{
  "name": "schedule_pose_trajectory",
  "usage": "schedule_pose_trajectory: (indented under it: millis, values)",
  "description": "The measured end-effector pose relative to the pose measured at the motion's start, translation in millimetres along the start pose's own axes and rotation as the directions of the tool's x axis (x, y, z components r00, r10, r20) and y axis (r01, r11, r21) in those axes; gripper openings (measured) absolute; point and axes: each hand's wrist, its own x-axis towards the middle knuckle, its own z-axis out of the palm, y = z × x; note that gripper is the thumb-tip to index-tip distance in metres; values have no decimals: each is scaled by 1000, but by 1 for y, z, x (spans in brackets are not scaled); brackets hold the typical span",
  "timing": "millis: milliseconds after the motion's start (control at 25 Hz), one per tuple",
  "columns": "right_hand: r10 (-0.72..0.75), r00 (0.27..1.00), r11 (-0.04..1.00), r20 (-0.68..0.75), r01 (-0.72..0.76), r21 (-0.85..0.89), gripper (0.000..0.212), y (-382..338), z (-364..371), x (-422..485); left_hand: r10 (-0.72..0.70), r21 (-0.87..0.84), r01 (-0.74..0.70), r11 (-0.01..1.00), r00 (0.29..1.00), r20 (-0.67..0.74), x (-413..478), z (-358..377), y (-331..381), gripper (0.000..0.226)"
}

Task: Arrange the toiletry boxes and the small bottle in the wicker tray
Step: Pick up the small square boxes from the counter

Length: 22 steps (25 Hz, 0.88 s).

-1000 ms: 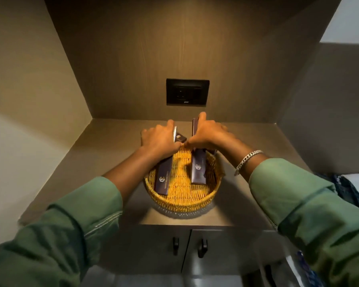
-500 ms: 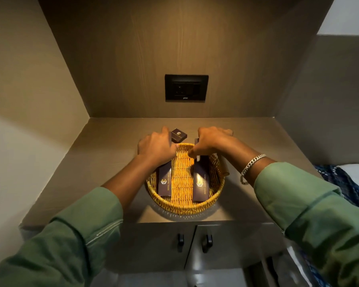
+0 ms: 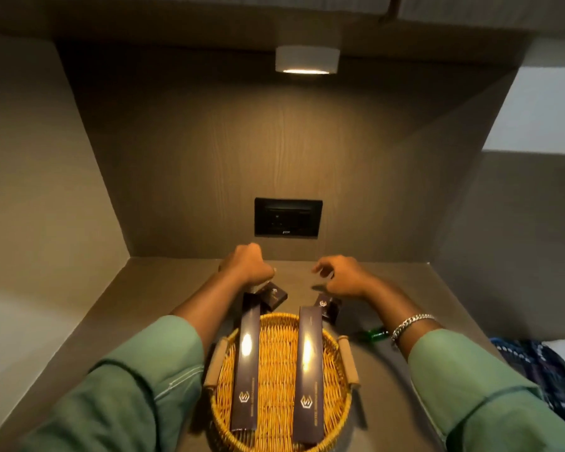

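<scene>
A round wicker tray [image 3: 276, 429] with two handles sits on the counter close to me. Two long dark boxes lie in it side by side, one on the left [image 3: 247, 363] and one on the right [image 3: 309, 370], their far ends reaching over the rim. Two small dark boxes rest on the counter just behind the tray, left [image 3: 274, 295] and right [image 3: 327, 306]. A small green bottle [image 3: 377, 334] lies right of the tray, partly hidden by my wrist. My left hand [image 3: 248, 265] is a closed fist above the left small box. My right hand [image 3: 340, 275] hovers with loosely spread fingers, holding nothing.
The counter [image 3: 163, 301] is a recess with walls on the left, the back and the right. A black socket plate [image 3: 287, 221] is on the back wall and a lamp [image 3: 307, 58] glows overhead. Patterned blue fabric [image 3: 535, 363] lies at the right edge.
Both hands have left the long boxes and moved back beyond the tray. The view has tilted up and drawn closer. The two long boxes now lie flat and parallel in the tray.
</scene>
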Motion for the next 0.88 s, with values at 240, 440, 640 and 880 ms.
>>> schedule_pose_trajectory:
  millis: [240, 440, 640, 880]
  values:
    - [-54, 963, 950, 265, 131, -283, 58, 18, 17, 6, -122, 243, 56, 968, 957, 265, 18, 34, 17, 38]
    - [-155, 968, 908, 198, 218, -359, 39, 21, 14, -3, -72, 228, 31, 973, 981, 178, 14, 32, 18, 47]
    - [-164, 986, 943, -4, 156, -293, 49, 2, -17, -17, 55, -100, -59, 993, 997, -46, -43, -11, 26, 42]
    - [-294, 955, 945, -30, 286, -158, 60, -34, -20, -44, 124, 171, -107, 980, 988, -95, -165, 28, 12, 42]
